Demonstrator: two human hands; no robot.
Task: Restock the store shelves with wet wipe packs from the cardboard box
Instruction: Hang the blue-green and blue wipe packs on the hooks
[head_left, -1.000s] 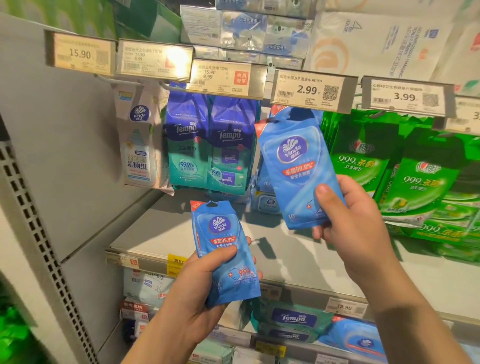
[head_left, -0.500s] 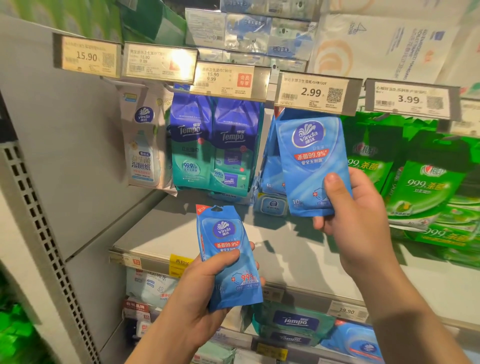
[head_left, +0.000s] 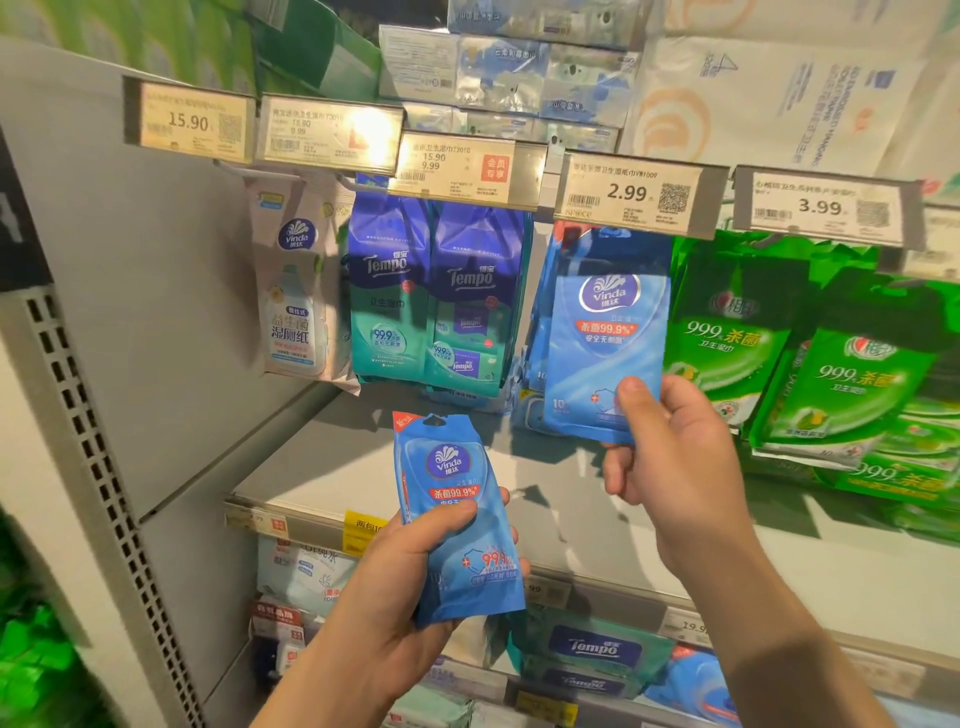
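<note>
Two blue Vinda packs, one per hand: left hand (head_left: 400, 587) grips the lower pack (head_left: 457, 525). Right hand (head_left: 670, 462) pinches the upper pack (head_left: 608, 338) under the 2.99 tag (head_left: 631, 193).

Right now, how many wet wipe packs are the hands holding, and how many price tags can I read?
Blue Vinda wet wipe packs in hand: 2, left hand's, right hand's
Readable price tags: 5, namely 15.90, two 15.90/9.99, 2.99, 3.99
Total: 7

Two blue Vinda wet wipe packs — one upright pack (head_left: 608, 332) above the right hand (head_left: 670, 457), one tilted pack (head_left: 457, 519) in the left hand (head_left: 410, 597).
</note>
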